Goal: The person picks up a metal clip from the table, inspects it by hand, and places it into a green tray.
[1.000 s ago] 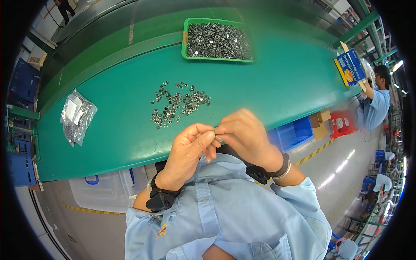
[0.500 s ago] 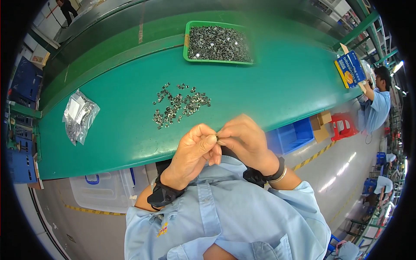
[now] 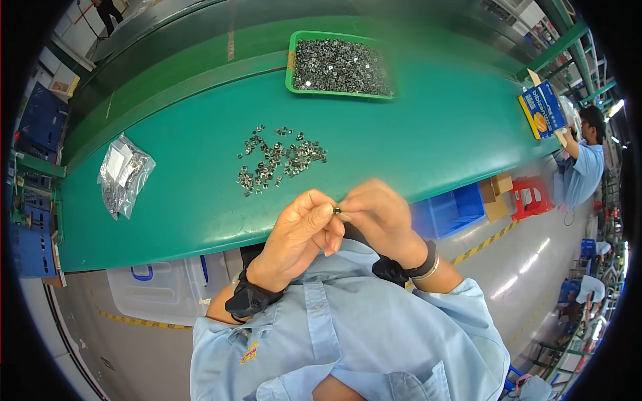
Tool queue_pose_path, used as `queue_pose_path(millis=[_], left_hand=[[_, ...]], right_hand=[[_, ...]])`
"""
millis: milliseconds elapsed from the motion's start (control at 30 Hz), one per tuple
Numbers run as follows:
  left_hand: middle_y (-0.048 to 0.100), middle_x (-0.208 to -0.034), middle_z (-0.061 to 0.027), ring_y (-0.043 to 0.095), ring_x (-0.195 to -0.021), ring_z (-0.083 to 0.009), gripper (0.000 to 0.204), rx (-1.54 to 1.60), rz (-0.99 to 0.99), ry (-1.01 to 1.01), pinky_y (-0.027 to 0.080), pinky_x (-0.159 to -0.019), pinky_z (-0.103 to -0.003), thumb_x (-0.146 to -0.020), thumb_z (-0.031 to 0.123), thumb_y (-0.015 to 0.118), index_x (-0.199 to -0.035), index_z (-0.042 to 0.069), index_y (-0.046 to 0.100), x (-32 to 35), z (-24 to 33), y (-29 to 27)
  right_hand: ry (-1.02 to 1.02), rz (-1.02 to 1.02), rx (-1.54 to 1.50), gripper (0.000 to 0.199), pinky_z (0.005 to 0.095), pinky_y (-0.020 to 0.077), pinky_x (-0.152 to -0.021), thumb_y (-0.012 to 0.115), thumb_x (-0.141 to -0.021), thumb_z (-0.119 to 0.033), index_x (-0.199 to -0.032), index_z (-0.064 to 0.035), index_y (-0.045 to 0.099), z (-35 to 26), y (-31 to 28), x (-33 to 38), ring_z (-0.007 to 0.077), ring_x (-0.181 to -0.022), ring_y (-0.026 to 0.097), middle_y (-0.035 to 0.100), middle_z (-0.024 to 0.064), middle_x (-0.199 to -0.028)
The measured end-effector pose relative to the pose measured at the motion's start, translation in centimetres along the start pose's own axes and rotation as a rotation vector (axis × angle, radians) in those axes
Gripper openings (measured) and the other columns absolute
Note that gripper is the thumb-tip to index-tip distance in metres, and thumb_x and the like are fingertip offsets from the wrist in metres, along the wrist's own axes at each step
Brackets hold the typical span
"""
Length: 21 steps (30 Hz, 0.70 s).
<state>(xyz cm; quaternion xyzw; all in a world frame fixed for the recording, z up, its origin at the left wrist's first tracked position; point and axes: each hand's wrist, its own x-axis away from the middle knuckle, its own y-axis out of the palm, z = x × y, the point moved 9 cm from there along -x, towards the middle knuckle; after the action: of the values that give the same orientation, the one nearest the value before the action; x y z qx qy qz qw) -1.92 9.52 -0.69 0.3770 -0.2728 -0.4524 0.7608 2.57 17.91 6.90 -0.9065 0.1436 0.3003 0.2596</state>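
Note:
Between the fingertips of both hands sits a small dark metal part (image 3: 336,210), partly covered by the fingers. My left hand (image 3: 302,230) pinches it from the left with thumb and forefinger, and its other fingers are curled. My right hand (image 3: 378,217) pinches it from the other side. Both hands are held just past the table's near edge, in front of my body. Beyond them, a loose pile of small shiny metal parts (image 3: 274,157) is scattered over the green table (image 3: 194,194).
A green tray (image 3: 289,79) full of similar small metal parts stands at the far side. On the left lies a clear plastic bag (image 3: 125,177) of parts. A blue bin (image 3: 455,212) and a red stool (image 3: 533,198) are right, below table height. A co-worker (image 3: 585,167) handles a blue-yellow box (image 3: 542,110).
The small metal part shows a little more between my fingertips. Both hands stay in nearly the same place, and the whole view has shifted slightly.

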Motion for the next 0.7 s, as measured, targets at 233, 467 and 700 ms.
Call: queue_pose_path(millis=[233,467,700], left_hand=[[0.059,-0.07,-0.0081,0.053,-0.052,-0.017,0.015,0.026,0.016,0.033,0.041,-0.047,-0.029,-0.094,0.021,0.052,-0.093,0.007,0.049,-0.2,0.0,-0.3],[0.058,-0.069,-0.0078,0.053,-0.053,-0.0173,0.017,-0.192,0.104,0.044,0.042,-0.046,-0.028,-0.094,0.021,0.052,-0.091,0.005,0.047,0.0,0.8,-0.7],[0.058,-0.067,-0.0082,0.055,-0.054,-0.0173,0.017,-0.05,0.069,0.026,0.042,-0.046,-0.027,-0.094,0.021,0.051,-0.09,0.005,0.046,-0.2,0.8,-0.3]], right_hand=[[0.032,-0.018,-0.056,0.018,0.0299,0.0469,-0.061,0.07,-0.074,0.001,-0.088,-0.0054,0.061,0.4,0.5,0.1,0.021,-0.072,0.059,0.061,0.0067,-0.082],[0.05,-0.03,-0.038,0.016,0.0294,0.0472,-0.061,0.069,-0.075,0.0,-0.087,-0.0057,0.061,1.2,0.8,0.4,0.0201,-0.072,0.059,0.062,0.0063,-0.081],[0.147,-0.031,-0.144,0.015,0.0284,0.0472,-0.061,0.069,-0.076,-0.001,-0.087,-0.0068,0.061,2.1,0.8,0.3,0.0184,-0.072,0.059,0.062,0.0056,-0.081]])
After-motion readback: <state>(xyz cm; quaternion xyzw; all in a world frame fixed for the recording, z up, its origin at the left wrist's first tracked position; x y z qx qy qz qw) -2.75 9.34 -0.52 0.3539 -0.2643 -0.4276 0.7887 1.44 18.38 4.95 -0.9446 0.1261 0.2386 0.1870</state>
